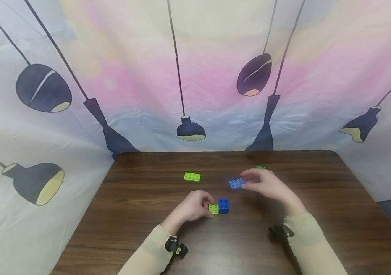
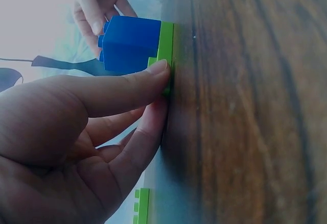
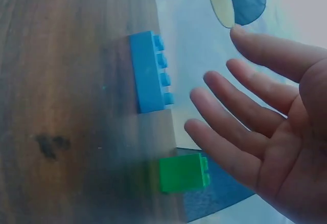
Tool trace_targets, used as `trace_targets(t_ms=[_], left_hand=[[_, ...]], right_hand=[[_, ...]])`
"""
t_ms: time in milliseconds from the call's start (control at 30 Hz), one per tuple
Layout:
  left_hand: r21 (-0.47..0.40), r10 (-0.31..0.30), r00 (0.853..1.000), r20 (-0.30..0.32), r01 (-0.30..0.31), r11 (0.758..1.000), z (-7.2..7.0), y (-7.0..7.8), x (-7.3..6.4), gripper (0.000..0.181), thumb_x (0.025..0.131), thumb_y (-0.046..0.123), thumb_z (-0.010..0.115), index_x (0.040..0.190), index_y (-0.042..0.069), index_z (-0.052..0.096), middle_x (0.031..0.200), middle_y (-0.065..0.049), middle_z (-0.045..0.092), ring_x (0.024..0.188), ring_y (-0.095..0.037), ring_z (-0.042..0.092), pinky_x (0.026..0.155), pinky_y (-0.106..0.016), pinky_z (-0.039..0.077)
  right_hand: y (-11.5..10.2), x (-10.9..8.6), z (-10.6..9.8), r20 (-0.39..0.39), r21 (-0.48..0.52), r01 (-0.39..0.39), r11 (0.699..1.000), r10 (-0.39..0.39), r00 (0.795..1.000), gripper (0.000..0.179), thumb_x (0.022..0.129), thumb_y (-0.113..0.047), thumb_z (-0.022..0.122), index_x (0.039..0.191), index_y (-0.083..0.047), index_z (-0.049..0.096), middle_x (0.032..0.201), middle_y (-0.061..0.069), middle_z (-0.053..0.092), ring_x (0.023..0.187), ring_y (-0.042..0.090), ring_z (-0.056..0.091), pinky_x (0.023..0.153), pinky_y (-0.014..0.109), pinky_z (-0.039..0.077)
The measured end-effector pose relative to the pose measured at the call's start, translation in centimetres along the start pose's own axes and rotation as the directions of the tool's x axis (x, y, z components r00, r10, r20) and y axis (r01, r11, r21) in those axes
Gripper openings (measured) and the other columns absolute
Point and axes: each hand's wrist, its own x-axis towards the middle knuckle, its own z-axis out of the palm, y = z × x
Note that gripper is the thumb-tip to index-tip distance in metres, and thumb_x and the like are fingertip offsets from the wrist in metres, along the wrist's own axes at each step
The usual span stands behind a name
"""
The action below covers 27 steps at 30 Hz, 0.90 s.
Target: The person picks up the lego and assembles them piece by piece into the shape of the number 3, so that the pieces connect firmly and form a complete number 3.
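One left hand pinches flat lime-green studded brick, dark-blue studded block on its right end, on brown wood-grain table; right hand, fingers loosely spread, near light-blue rectangular studded brick.

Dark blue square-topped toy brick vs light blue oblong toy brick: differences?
Shape: the dark blue brick is shorter, two studs per side; the light blue brick is longer, four studs along its long side.
Support: the dark blue brick sits on a lime green studded brick pinched by the left hand; the light blue brick rests on the brown table.
Shared: studs up.
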Motion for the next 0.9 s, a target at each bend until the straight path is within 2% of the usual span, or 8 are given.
trace_targets(t_ms=[200,433,633,900], left_hand=[[0.007,0.008,1.000,-0.006,-0.008,1.000,0.0,-0.3,0.0,0.031,0.074,-0.001,0.095,0.099,0.005,0.076,0.077,0.000,0.064,0.073,-0.010,0.058,0.068,-0.029,0.050],[0.008,0.012,1.000,-0.005,-0.012,1.000,0.1,-0.3,0.1,0.031,0.074,-0.002,0.094,0.098,0.004,0.076,0.077,0.000,0.064,0.072,-0.010,0.058,0.068,-0.028,0.050],[0.015,0.009,1.000,-0.004,-0.009,1.000,0.2,-0.1,0.1,0.031,0.074,-0.002,0.094,0.098,0.004,0.075,0.077,0.000,0.063,0.072,-0.009,0.057,0.069,-0.027,0.050],[0.017,-0.014,1.000,-0.005,0.014,1.000,0.2,-0.1,0.1,0.031,0.075,-0.002,0.094,0.099,0.004,0.075,0.077,0.000,0.063,0.073,-0.010,0.057,0.069,-0.028,0.050]], right_hand=[[0.4,0.3,0.6,-0.046,-0.029,-0.014,1.000,0.012,0.999,0.044,0.100,-0.023,0.078,0.138,-0.005,0.068,0.135,0.014,0.070,0.121,0.034,0.068,0.100,0.053,0.056],[1.2,0.5,1.4,-0.077,-0.054,-0.042,0.998,0.038,0.996,0.045,0.099,-0.018,0.078,0.142,-0.007,0.067,0.143,0.015,0.066,0.135,0.038,0.059,0.111,0.059,0.046],[1.5,0.8,2.1,-0.049,-0.073,-0.059,0.996,0.055,0.997,0.051,0.099,-0.012,0.076,0.147,-0.007,0.062,0.150,0.019,0.060,0.141,0.041,0.054,0.114,0.061,0.041],[1.6,0.9,2.5,-0.016,-0.124,-0.088,0.988,0.087,0.996,0.054,0.098,-0.011,0.078,0.149,-0.010,0.061,0.149,0.019,0.060,0.138,0.044,0.056,0.111,0.063,0.044]])
